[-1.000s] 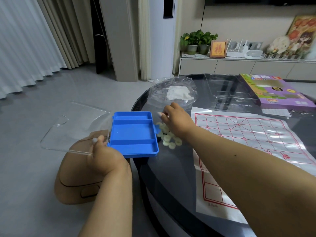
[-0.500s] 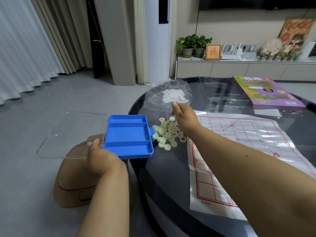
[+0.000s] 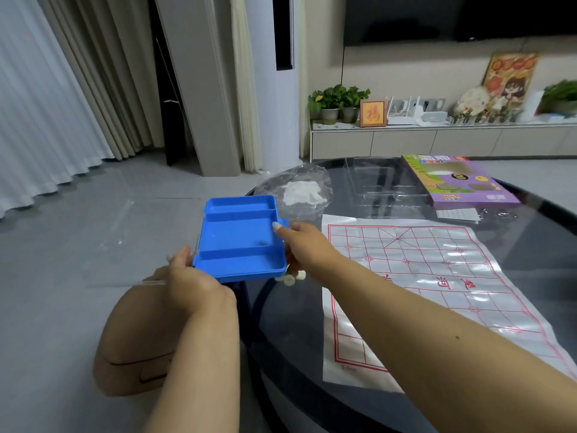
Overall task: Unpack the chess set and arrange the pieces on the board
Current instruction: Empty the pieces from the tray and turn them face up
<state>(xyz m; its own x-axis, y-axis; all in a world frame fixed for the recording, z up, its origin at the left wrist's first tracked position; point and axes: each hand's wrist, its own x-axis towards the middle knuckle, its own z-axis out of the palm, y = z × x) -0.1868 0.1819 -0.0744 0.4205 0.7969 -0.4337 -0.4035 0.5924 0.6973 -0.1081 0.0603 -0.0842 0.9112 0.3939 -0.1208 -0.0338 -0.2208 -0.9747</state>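
An empty blue three-compartment tray [image 3: 240,239] with a clear hinged lid [image 3: 125,242] hangs over the left edge of the dark round table [image 3: 299,339]. My left hand [image 3: 190,282] grips the tray's near left corner. My right hand [image 3: 299,242] holds its right rim, one finger on the edge. A few pale round chess pieces [image 3: 292,278] show on the table just under the tray and my right hand; most are hidden. The thin paper board [image 3: 437,285] with a red grid lies flat to the right.
A clear plastic bag [image 3: 296,192] with white paper lies behind the tray. A clear plastic insert [image 3: 384,189] and the purple game box [image 3: 452,182] sit at the table's far side. A tan stool [image 3: 134,345] stands on the floor below my left arm.
The tray has been raised and shifted right, now covering most of the piece pile. My right hand has left the plastic bag and taken the tray's right rim.
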